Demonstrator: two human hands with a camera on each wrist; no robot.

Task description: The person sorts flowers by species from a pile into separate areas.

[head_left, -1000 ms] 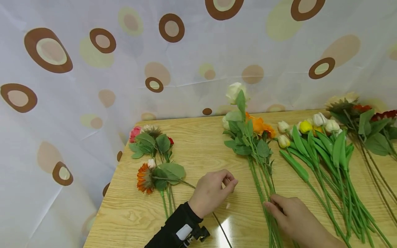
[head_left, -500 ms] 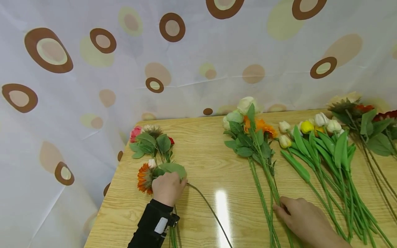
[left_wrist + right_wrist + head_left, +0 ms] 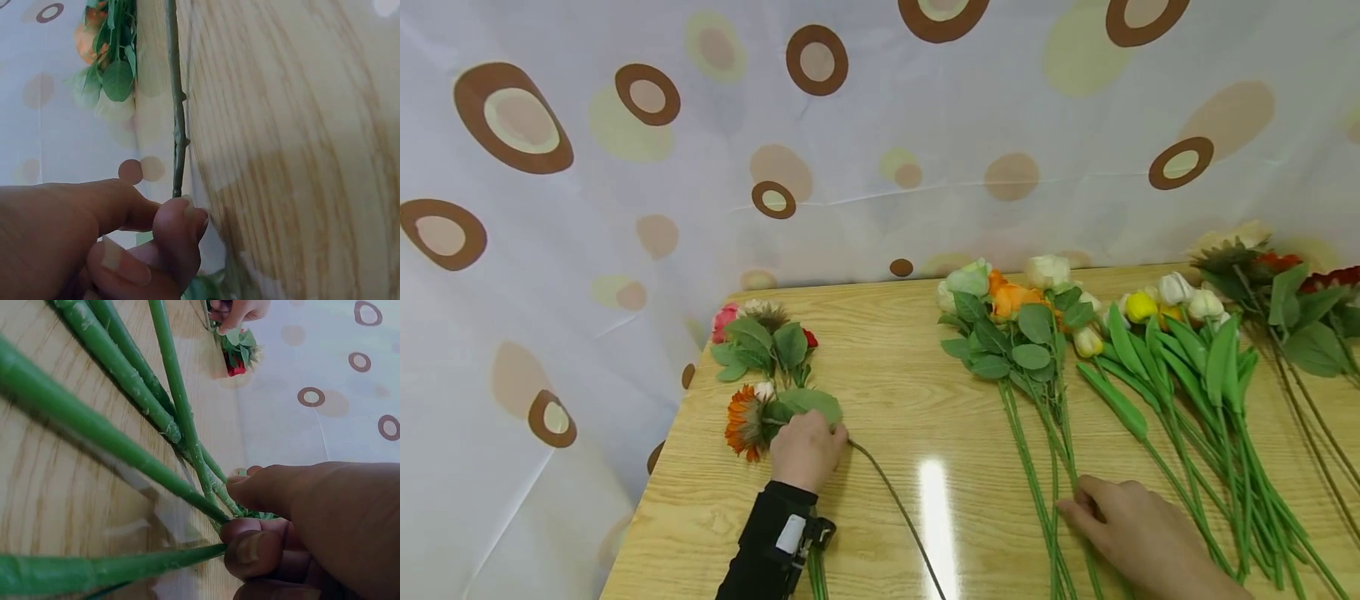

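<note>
My left hand [image 3: 808, 450] pinches the thin dark stem [image 3: 178, 112] of an orange daisy-like flower [image 3: 745, 423], just below its bloom and broad leaf. That stem slants away to the lower right over the table. At the middle right, my right hand [image 3: 1131, 529] holds green flower stems [image 3: 125, 381] between thumb and fingers. The right wrist view shows two of them running right into the fingertips [image 3: 250, 553]. Above this hand lie white roses [image 3: 1048, 271], an orange flower [image 3: 1011, 296] and leaves, their stems spread toward me.
Beside the left hand lie a pink flower [image 3: 724, 323], a small red bloom and leaves. White and yellow tulips [image 3: 1141, 307] with long green leaves lie right of the roses. Dark red flowers [image 3: 1337, 279] are at the far right. A patterned curtain [image 3: 865, 125] hangs behind the wooden table [image 3: 895, 358].
My left hand has moved left and down to the orange daisy-like flower and taken its stem. The upper white rose has come down and right onto the others, my right hand still on its stems.
</note>
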